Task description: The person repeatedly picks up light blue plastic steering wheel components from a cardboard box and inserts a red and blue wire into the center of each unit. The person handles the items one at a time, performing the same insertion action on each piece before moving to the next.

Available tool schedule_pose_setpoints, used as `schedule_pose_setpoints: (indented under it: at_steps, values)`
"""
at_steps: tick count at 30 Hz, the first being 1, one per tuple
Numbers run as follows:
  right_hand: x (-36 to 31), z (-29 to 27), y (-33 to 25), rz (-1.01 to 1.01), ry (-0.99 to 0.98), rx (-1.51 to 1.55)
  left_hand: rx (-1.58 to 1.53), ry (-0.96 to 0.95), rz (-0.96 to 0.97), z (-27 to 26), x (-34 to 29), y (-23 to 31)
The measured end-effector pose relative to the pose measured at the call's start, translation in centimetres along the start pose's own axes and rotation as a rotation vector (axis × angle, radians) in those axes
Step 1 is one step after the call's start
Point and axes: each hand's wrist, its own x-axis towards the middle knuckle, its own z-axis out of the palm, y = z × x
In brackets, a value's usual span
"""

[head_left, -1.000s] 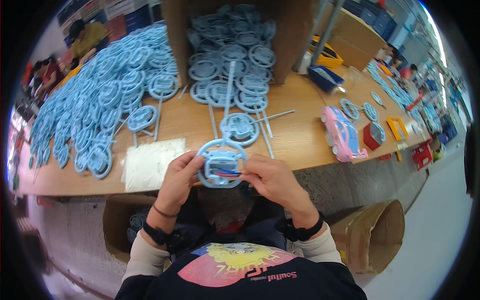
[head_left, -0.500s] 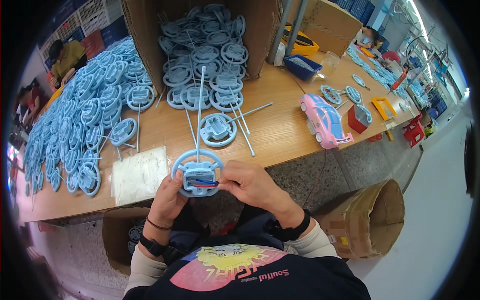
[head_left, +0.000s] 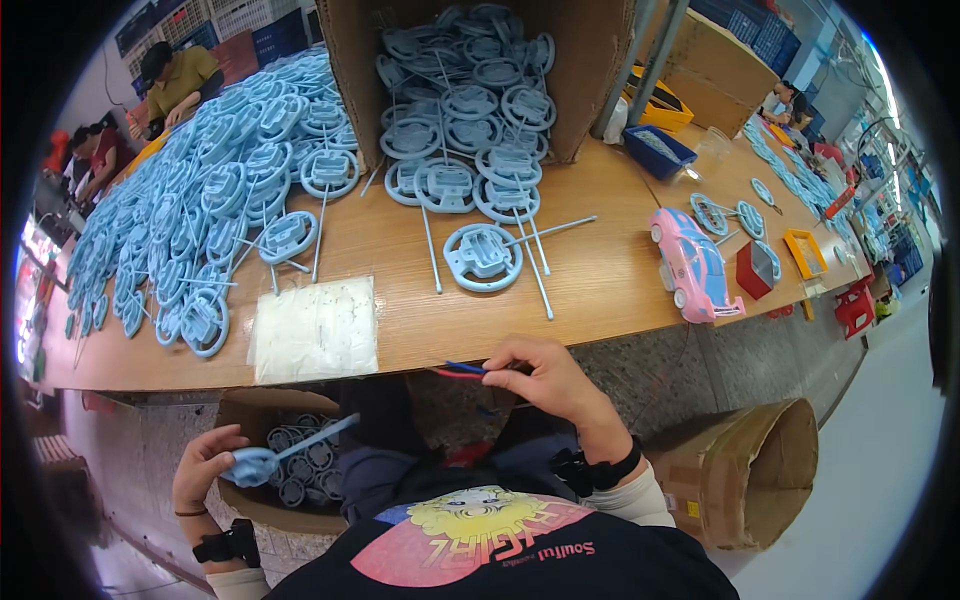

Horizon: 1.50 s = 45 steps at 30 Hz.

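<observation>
My right hand, just off the table's front edge, pinches a pair of thin red and blue pieces; whether they are wires or a tool's handles, I cannot tell. Low on the left, my left hand has its fingers apart. A light-blue toy steering wheel with a long rod is tilted and blurred at its fingertips, apparently loose from the grip. Below it stands an open cardboard box holding several similar wheels.
Light-blue wheels with rods pile up on the table's left and inside a cardboard box. A single wheel, a white packet and a pink toy car lie nearer. Another carton stands right; people sit beyond the table.
My left hand has carried the steering wheel from the table's front edge down left over the floor box. The right hand has drawn the red and blue pieces out of the wheel's recess.
</observation>
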Motion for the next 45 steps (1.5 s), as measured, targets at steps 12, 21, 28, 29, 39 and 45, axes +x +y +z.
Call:
schedule_pose_setpoints:
  at_steps: [12,21,28,29,39,45]
  values:
    - [-1.1,-0.9,0.8,0.051,0.203,0.110,0.763,0.147,0.978,22.3,22.4,15.1]
    - [0.0,-0.9,1.4,0.142,0.567,0.348,0.469,-0.184,0.744,25.4,19.8,15.7]
    - [0.1,-0.4,0.7,-0.001,0.450,0.355,-0.444,-0.321,0.389,24.1,12.1,14.6]
    - [0.0,-0.4,0.4,-0.007,0.427,0.319,-0.388,-0.368,0.335,23.3,12.5,14.6]
    - [-0.5,-0.9,-3.3,-0.212,0.361,-0.454,-0.725,-0.279,0.168,21.7,14.5,12.3]
    - [0.2,-1.0,-4.2,-0.202,0.301,-0.526,-0.759,-0.290,0.163,22.8,13.5,12.4]
